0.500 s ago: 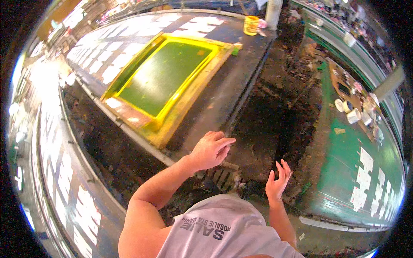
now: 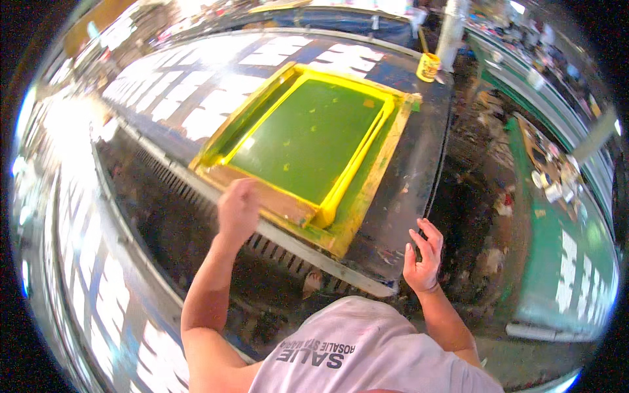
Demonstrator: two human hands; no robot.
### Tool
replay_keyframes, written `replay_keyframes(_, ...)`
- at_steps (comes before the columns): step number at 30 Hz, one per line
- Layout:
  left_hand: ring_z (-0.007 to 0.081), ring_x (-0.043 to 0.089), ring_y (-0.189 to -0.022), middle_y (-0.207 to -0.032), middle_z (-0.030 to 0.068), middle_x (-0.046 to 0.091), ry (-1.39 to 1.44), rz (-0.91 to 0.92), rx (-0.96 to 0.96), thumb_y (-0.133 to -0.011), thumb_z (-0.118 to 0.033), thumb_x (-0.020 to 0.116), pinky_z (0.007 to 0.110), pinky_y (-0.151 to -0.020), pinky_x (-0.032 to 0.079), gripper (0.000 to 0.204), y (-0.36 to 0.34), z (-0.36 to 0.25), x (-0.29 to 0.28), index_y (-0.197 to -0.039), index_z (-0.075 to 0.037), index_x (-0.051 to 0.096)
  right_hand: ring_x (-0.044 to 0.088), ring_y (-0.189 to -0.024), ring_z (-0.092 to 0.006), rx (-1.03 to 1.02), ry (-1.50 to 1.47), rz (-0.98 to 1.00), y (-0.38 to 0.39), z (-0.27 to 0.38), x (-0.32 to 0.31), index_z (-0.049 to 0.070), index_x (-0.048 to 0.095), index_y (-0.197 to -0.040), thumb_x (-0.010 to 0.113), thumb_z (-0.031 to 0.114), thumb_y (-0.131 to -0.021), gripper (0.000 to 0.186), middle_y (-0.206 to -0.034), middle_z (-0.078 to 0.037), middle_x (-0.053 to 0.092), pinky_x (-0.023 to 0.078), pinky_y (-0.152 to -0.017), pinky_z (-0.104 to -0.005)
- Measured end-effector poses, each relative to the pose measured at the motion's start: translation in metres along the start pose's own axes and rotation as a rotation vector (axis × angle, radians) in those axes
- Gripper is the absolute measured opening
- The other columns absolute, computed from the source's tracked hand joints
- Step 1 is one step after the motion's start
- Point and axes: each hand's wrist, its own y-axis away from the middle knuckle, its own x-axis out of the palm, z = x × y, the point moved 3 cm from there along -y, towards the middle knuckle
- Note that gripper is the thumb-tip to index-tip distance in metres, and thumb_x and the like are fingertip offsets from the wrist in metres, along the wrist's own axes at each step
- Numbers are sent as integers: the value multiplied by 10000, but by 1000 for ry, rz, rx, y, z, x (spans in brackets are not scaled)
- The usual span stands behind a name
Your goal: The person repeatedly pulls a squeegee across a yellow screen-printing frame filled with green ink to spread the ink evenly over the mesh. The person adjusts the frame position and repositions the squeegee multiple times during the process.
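– L hand [image 2: 238, 209] 1st: what's it doing?
– Up by the near side of the yellow frame [image 2: 370, 186], fingers look curled, but it's v. blurred. Can't tell if it's gripping anything or touching the frame.
– OK, & R hand [image 2: 424, 258]?
– Open, fingers apart & slightly bent, near the close R corner of the dark table [image 2: 419, 157].
– Frame pos.?
– Flat on that table, in front of both hands, set at an angle, w/ a green panel [image 2: 308, 141] inside the yellow border.
– What else is on there?
– White pieces [image 2: 219, 105] in rows, beyond & L of the frame. Yellow bucket [image 2: 428, 68] w/ a stick [image 2: 422, 40] in it, far R corner, next to a pillar [image 2: 452, 33].
– R side?
– Separate green table [image 2: 540, 255], w/ white pcs [image 2: 567, 272] on its near part & white cups [image 2: 553, 192] farther back.
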Motion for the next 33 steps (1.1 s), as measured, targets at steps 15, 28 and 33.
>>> replay_keyframes(15, 480, 586, -1411, -1506, 284, 645, -480, 191, -186, -1002, -313, 779, 551, -1202, 478, 726, -222, 333, 36, -1580, 56, 543, 499, -1538, -370, 504, 107, 57, -26, 8, 158, 25, 489, -1649, 701, 189, -1069, 639, -1664, -204, 498, 409, -1277, -485)
replay_keyframes(28, 430, 699, -1245, -1302, 225, 722, -468, 459, -336, -970, -505, 805, 558, -1067, 554, 642, -272, 359, 70, -1325, 19, 701, 640, -1386, -261, 926, -448, -438, -17, -34, 207, -54, 596, -1563, 720, 86, -1034, 561, -1487, -160, 685, 465, -1223, -411)
replay_keyframes(33, 414, 698, -1236, -1306, 228, 721, -437, 428, -220, -948, -477, 832, 542, -1072, 545, 629, -280, 402, 84, -1335, 4, 712, 684, -1308, -227, 1138, -595, -479, -40, -22, 207, -48, 581, -1591, 723, 143, -1032, 608, -1454, -142, 718, 500, -1179, -367)
